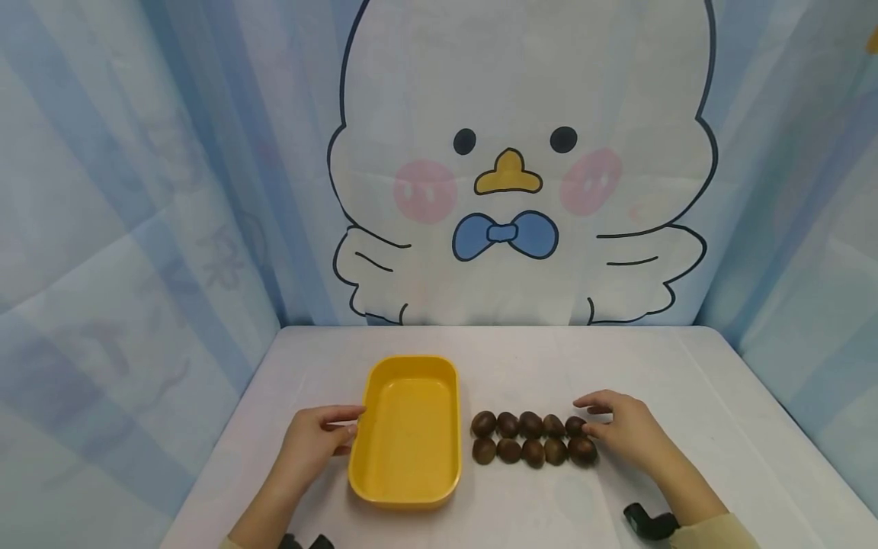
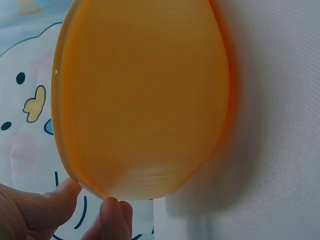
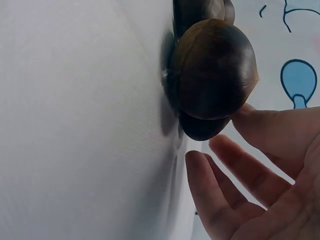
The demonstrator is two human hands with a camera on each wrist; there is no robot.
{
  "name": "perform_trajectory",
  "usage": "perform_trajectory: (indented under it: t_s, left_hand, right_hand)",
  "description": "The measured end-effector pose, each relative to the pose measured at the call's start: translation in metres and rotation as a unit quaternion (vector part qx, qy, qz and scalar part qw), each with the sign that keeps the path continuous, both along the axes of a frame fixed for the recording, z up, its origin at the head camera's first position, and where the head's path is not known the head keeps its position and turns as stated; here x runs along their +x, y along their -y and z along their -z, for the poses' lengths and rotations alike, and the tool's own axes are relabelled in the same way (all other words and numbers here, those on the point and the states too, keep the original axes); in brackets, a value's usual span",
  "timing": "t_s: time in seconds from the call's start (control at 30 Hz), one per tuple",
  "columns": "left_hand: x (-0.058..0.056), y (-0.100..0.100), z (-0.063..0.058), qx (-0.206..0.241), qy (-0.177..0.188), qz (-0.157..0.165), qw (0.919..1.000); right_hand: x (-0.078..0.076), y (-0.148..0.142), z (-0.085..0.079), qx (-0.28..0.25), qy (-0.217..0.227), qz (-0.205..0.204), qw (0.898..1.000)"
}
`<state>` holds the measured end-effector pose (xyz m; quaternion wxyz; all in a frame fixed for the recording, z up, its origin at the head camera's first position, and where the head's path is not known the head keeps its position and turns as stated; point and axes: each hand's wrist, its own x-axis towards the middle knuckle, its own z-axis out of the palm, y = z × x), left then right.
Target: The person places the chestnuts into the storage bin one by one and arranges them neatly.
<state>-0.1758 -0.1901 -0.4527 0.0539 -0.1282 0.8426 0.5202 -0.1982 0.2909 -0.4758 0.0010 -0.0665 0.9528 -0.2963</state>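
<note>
Fingertips of my left hand (image 1: 312, 442) touch the left rim of a yellow plastic tray (image 1: 406, 435), which lies flat with nothing in it. In the left wrist view, the thumb and fingertips (image 2: 114, 220) meet the tray's edge without curling round it. To the tray's right, several brown chestnuts (image 1: 530, 425) lie in two close rows. My right hand (image 1: 629, 428) is at their right end, spread beside the last chestnut (image 1: 575, 426) of the far row. In the right wrist view, its thumb reaches a large chestnut (image 3: 217, 70), while the other fingers stand apart from it.
All of this rests on a white-covered table (image 1: 549, 358). Behind it hangs a curtain with a cartoon bird (image 1: 507, 183), and blue-striped curtains (image 1: 123, 252) flank it. A black object (image 1: 650, 523) sits by the right wrist.
</note>
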Motion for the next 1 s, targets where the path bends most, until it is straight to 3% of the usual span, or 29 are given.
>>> perform_trajectory:
  t_s: [0.57, 1.0]
  left_hand:
    - [0.001, 0.000, 0.001, 0.014, 0.025, -0.001, 0.9996]
    - [0.001, 0.001, 0.004, 0.006, 0.039, -0.003, 0.9992]
  right_hand:
    - [-0.012, -0.008, 0.005, -0.052, 0.069, -0.044, 0.995]
    - [-0.019, -0.011, 0.009, -0.068, 0.071, -0.068, 0.993]
